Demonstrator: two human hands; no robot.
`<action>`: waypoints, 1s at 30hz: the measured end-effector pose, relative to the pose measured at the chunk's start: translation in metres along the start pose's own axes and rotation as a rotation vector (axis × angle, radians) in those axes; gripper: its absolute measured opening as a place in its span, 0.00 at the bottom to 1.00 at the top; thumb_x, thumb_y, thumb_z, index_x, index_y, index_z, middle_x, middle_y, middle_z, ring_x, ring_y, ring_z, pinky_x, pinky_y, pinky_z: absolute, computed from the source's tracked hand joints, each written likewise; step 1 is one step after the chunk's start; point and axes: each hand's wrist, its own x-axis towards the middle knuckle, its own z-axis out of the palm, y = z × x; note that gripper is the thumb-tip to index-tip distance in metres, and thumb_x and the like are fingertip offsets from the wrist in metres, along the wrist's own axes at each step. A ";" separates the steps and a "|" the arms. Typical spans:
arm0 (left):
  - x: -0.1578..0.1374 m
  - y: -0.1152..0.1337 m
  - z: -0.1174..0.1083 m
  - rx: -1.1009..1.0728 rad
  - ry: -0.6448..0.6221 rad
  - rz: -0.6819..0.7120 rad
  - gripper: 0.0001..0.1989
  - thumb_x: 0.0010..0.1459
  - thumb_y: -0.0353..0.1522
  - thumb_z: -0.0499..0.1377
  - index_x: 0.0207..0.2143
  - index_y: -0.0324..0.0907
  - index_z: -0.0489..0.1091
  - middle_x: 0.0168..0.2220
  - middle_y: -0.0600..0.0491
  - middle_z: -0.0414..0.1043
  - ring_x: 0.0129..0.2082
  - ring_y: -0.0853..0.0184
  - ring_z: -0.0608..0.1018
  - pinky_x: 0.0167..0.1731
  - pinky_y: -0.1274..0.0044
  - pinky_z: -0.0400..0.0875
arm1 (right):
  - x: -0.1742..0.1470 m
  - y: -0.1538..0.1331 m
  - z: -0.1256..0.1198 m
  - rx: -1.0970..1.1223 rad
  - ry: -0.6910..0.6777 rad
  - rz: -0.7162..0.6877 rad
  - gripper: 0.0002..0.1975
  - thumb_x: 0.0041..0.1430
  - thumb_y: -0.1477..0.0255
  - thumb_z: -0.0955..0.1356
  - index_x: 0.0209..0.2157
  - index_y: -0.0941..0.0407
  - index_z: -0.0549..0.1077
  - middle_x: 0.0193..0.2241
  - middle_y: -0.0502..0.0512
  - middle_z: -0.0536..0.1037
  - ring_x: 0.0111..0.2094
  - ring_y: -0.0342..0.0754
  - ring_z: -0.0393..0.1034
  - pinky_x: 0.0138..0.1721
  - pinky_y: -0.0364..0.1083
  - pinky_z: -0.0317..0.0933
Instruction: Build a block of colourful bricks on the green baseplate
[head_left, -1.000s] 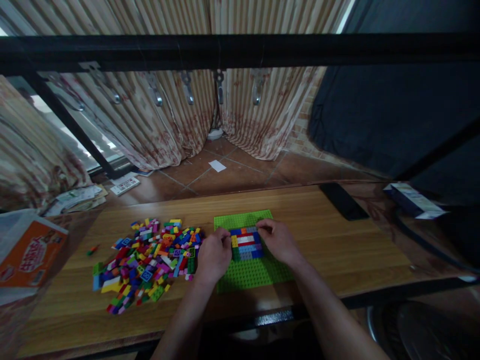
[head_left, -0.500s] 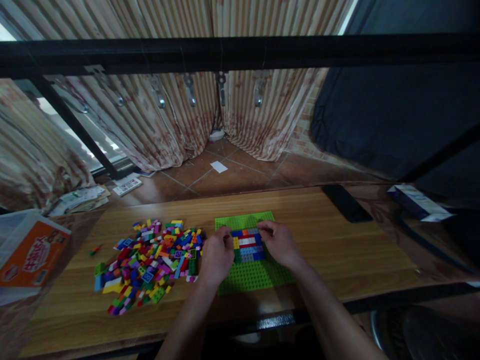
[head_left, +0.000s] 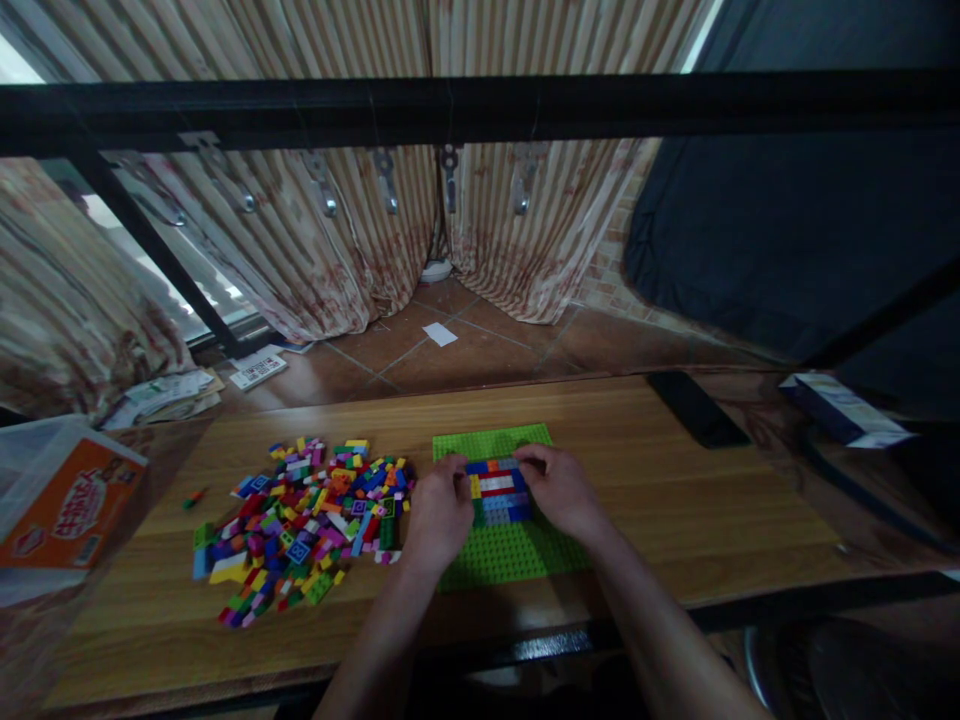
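Observation:
A green studded baseplate [head_left: 517,556] lies on the wooden table in front of me. On its middle sits a flat block of toy building bricks [head_left: 498,490] in blue, red, white, yellow, orange and grey. My left hand [head_left: 441,508] is at the left edge of this block, its fingers curled and closed. My right hand [head_left: 561,490] is at the upper right corner of the block, with thumb and fingers pinched together. Whatever is between the fingers of either hand is too small or hidden to make out.
Left of the baseplate spreads a pile of loose coloured bricks [head_left: 319,520]. A clear box with an orange label [head_left: 71,500] stands at the far left. A black phone [head_left: 697,408] lies at the table's back right, a small carton [head_left: 847,410] beyond it. A dark metal bar [head_left: 480,105] crosses above.
The view has shifted very slightly. Both hands remain at the same edges of the brick block, with almost no movement in the fingers.

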 end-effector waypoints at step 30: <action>-0.002 -0.001 0.005 0.053 -0.018 0.028 0.16 0.56 0.26 0.55 0.48 0.38 0.69 0.42 0.46 0.74 0.37 0.66 0.77 0.41 0.75 0.70 | 0.002 0.003 0.006 0.024 -0.020 0.049 0.16 0.49 0.83 0.64 0.39 0.58 0.77 0.35 0.56 0.79 0.37 0.48 0.73 0.43 0.47 0.64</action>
